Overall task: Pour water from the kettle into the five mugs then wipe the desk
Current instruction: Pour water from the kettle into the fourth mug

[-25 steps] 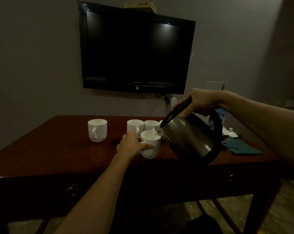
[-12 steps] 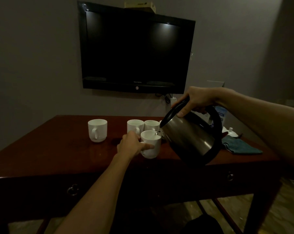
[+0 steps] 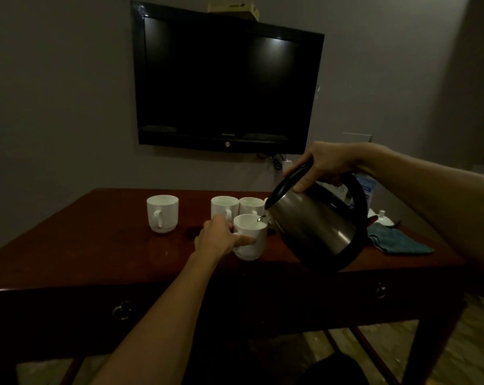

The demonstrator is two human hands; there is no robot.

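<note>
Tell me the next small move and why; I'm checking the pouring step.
Probably keep the tilted steel kettle pouring briefly, then level it. Its spout sits over the front white mug, steadied by the left hand; the right hand grips the handle. The lone white mug to the left probably comes next; whether it holds water cannot be told.

A dim hotel-style room. A black flat TV (image 3: 226, 79) hangs on a plain grey wall above a dark red wooden tabletop (image 3: 68, 245) with ring-pull drawers (image 3: 121, 310). White mugs (image 3: 163, 213), a steel kettle (image 3: 315, 226) and a folded teal cloth (image 3: 399, 241) suggest a guest tea set.
</note>
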